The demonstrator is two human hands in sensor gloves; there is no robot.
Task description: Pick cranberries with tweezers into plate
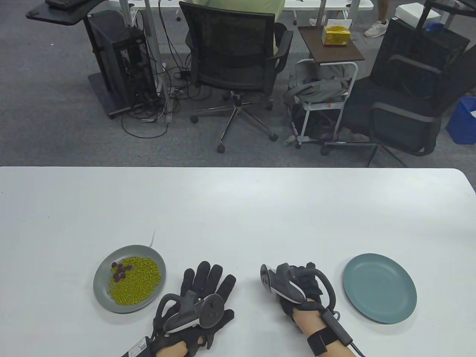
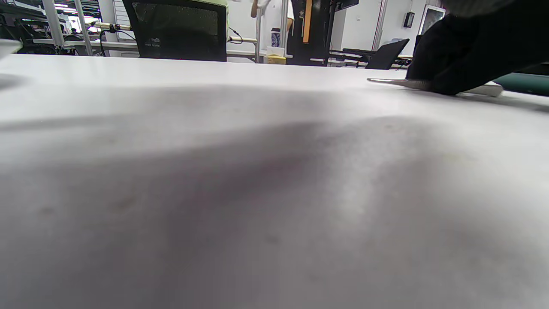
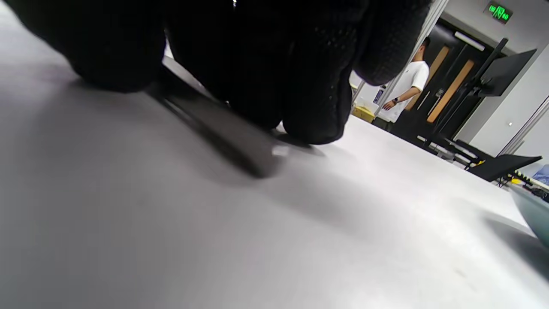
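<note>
A grey plate point(image 1: 101, 293) at the left holds green beans point(image 1: 137, 282) with several dark cranberries point(image 1: 119, 270) on their far left. An empty teal plate point(image 1: 379, 288) lies at the right; its edge shows in the right wrist view point(image 3: 534, 210). My left hand point(image 1: 206, 286) lies flat on the table beside the grey plate, fingers spread, holding nothing. My right hand point(image 1: 303, 282) is curled over metal tweezers point(image 3: 223, 128) that lie on the table; its fingertips point(image 3: 317, 111) close on them. The left wrist view shows the tweezers point(image 2: 388, 81) sticking out from under that hand.
The white table point(image 1: 238, 208) stretches far behind both plates. Its far edge runs across the middle of the table view. Office chairs, a cart and cables stand on the floor beyond it. A thin pale strand point(image 1: 152, 240) lies just behind the grey plate.
</note>
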